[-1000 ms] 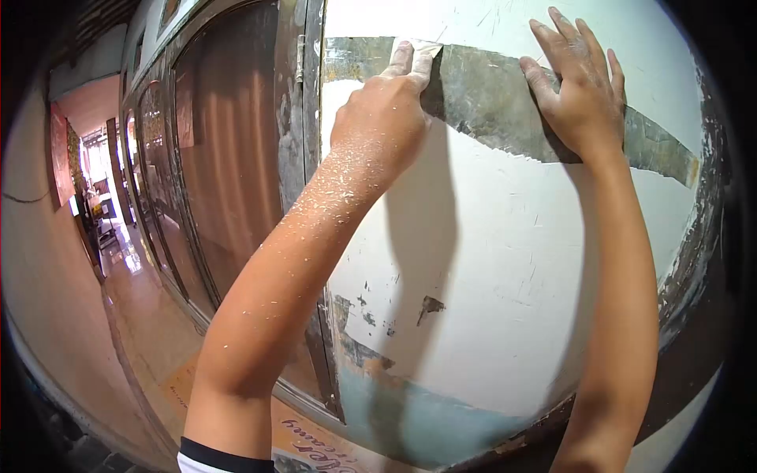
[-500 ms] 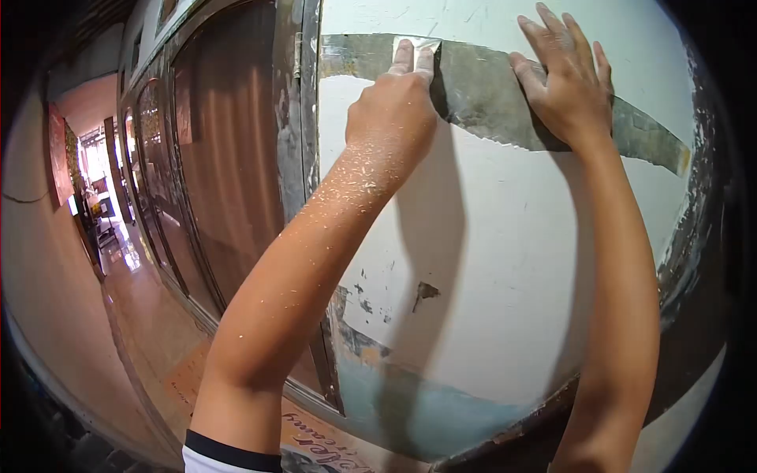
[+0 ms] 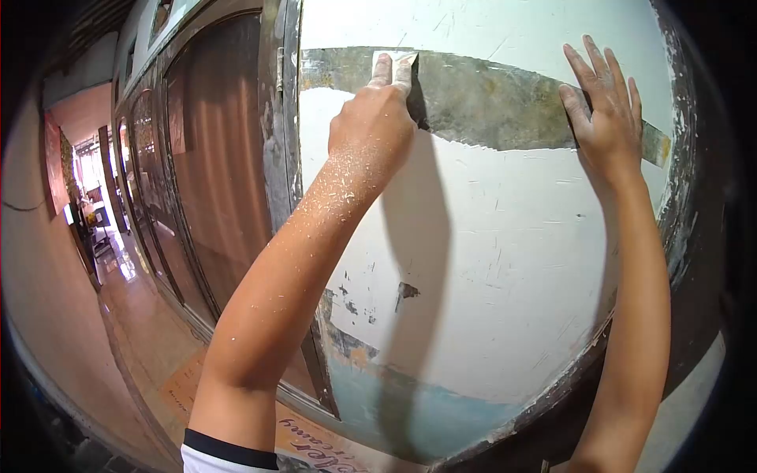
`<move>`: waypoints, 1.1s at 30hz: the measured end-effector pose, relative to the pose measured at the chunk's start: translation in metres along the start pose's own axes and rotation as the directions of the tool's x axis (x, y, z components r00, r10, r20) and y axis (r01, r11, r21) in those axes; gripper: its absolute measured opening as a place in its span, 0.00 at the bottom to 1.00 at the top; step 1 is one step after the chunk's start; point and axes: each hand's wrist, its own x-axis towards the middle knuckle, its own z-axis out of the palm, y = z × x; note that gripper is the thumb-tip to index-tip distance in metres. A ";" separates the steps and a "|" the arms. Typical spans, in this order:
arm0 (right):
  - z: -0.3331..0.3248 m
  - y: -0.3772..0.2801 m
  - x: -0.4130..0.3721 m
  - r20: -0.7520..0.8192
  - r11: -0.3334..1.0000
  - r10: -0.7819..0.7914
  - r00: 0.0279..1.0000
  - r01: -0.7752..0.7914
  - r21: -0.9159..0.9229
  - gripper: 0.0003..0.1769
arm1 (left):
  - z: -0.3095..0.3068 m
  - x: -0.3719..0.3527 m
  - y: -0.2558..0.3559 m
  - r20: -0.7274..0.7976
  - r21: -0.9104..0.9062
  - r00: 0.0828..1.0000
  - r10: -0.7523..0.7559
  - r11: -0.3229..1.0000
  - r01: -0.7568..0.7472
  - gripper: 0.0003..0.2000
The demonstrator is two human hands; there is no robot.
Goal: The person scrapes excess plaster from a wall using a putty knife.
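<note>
My left hand [image 3: 371, 118] is closed on a flat, pale metal scraper [image 3: 396, 59], two fingers stretched along its blade. The blade lies against the upper edge of a bare grey strip [image 3: 489, 98] in the wall's pale paint. White flakes cling to my left wrist and forearm. Farther right, my right hand [image 3: 609, 118] rests open with fingers spread, touching the painted wall [image 3: 473, 236] and the right part of the strip. Nothing shows in it. The scraper's handle, if it has one, is hidden by my left hand.
Left of the wall stands a dark-framed door [image 3: 217, 158] with a brown curtain behind its pane. A narrow passage [image 3: 130, 315] runs back along it. Printed cardboard [image 3: 311, 445] lies on the floor below. A rough dark edge [image 3: 670, 197] bounds the wall at right.
My right hand has moved right along the wall, baring more of the grey strip. The left hand and scraper stay at about the same spot, while the view has shifted slightly.
</note>
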 end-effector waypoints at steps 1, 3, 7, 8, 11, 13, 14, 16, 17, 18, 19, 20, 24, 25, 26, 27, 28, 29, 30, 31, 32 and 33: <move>-0.001 0.001 -0.002 0.000 1.000 0.006 1.000 -0.006 0.001 0.29 | 0.000 0.000 0.002 -0.001 0.001 1.000 0.003 1.000 -0.003 0.34; 0.000 0.002 0.000 -0.012 1.000 -0.003 1.000 0.003 0.004 0.29 | 0.000 0.000 0.005 -0.047 0.000 0.999 -0.010 1.000 0.010 0.34; 0.000 0.008 -0.003 -0.021 1.000 -0.015 1.000 0.015 0.016 0.30 | 0.004 0.000 0.003 -0.097 -0.019 0.995 0.028 0.999 -0.030 0.34; -0.001 0.012 -0.004 -0.007 0.998 -0.043 0.999 0.043 0.033 0.31 | 0.002 0.001 0.004 -0.087 -0.019 0.996 0.028 0.999 -0.030 0.35; 0.000 0.024 -0.007 -0.011 0.991 -0.108 0.994 0.109 0.074 0.32 | -0.002 0.002 0.008 -0.003 -0.013 1.000 -0.023 1.000 0.023 0.35; -0.007 0.024 -0.007 0.000 0.990 -0.120 0.993 0.120 0.068 0.32 | 0.003 0.003 0.006 -0.043 0.004 0.999 0.000 1.000 0.000 0.35; -0.012 0.020 -0.009 0.014 0.993 -0.096 0.995 0.095 0.070 0.32 | 0.005 0.004 0.006 -0.057 0.008 0.998 0.005 1.000 -0.004 0.35; -0.014 0.016 -0.010 0.019 0.994 -0.087 0.996 0.085 0.062 0.31 | -0.001 0.002 0.015 -0.025 -0.034 1.000 -0.017 0.999 0.017 0.35; -0.014 0.015 -0.010 0.019 0.996 -0.073 0.997 0.072 0.055 0.31 | 0.001 0.001 0.015 -0.024 -0.035 1.000 -0.019 0.999 0.018 0.35; -0.016 0.014 -0.011 0.025 0.996 -0.069 0.997 0.068 0.061 0.30 | 0.003 0.000 0.014 -0.051 -0.015 0.999 0.006 1.000 -0.007 0.35; -0.015 0.015 -0.011 0.025 0.995 -0.074 0.997 0.072 0.065 0.30 | 0.005 -0.001 0.013 -0.079 0.008 0.996 0.030 1.000 -0.029 0.34; -0.013 0.017 -0.011 0.018 0.995 -0.075 0.997 0.073 0.065 0.31 | 0.009 0.000 0.013 -0.115 -0.002 0.992 0.045 0.999 -0.045 0.34; -0.006 0.024 -0.014 -0.014 0.993 -0.082 0.997 0.083 0.089 0.31 | 0.002 0.001 0.021 -0.033 0.005 0.999 -0.024 1.000 0.024 0.34; -0.005 0.024 -0.016 -0.013 0.992 -0.072 0.997 0.073 0.099 0.32 | 0.003 -0.001 0.022 -0.032 0.007 0.999 -0.026 1.000 0.027 0.34; -0.004 0.025 -0.018 -0.032 0.990 -0.080 0.996 0.083 0.115 0.32 | 0.002 0.001 0.022 -0.034 0.013 0.999 -0.019 1.000 0.020 0.34; -0.006 0.027 -0.019 -0.034 0.990 -0.075 0.997 0.079 0.114 0.32 | 0.002 0.004 0.022 -0.034 0.019 0.999 -0.008 1.000 0.009 0.35; -0.009 0.027 -0.021 -0.019 0.989 -0.077 0.997 0.079 0.127 0.32 | 0.001 0.008 0.019 -0.048 -0.032 0.999 0.011 0.999 -0.012 0.29; -0.011 0.028 -0.022 -0.004 0.987 -0.080 0.997 0.080 0.142 0.32 | 0.003 0.008 0.018 -0.032 -0.041 0.999 -0.008 0.999 0.006 0.31; -0.010 0.032 -0.022 0.010 0.989 -0.097 0.995 0.095 0.116 0.32 | 0.003 0.006 0.020 -0.037 -0.028 0.999 -0.005 1.000 0.004 0.31; -0.012 0.036 -0.023 0.009 0.988 -0.090 0.996 0.088 0.124 0.32 | 0.004 0.003 0.021 -0.040 -0.011 0.999 -0.003 1.000 0.003 0.32; -0.015 0.040 -0.020 0.022 0.988 -0.120 0.992 0.118 0.096 0.32 | 0.003 0.003 0.022 -0.046 -0.002 0.999 -0.002 1.000 0.002 0.32; -0.017 0.047 -0.018 0.035 0.987 -0.151 0.988 0.148 0.066 0.33 | 0.002 0.003 0.023 -0.034 0.014 0.999 -0.004 1.000 0.005 0.33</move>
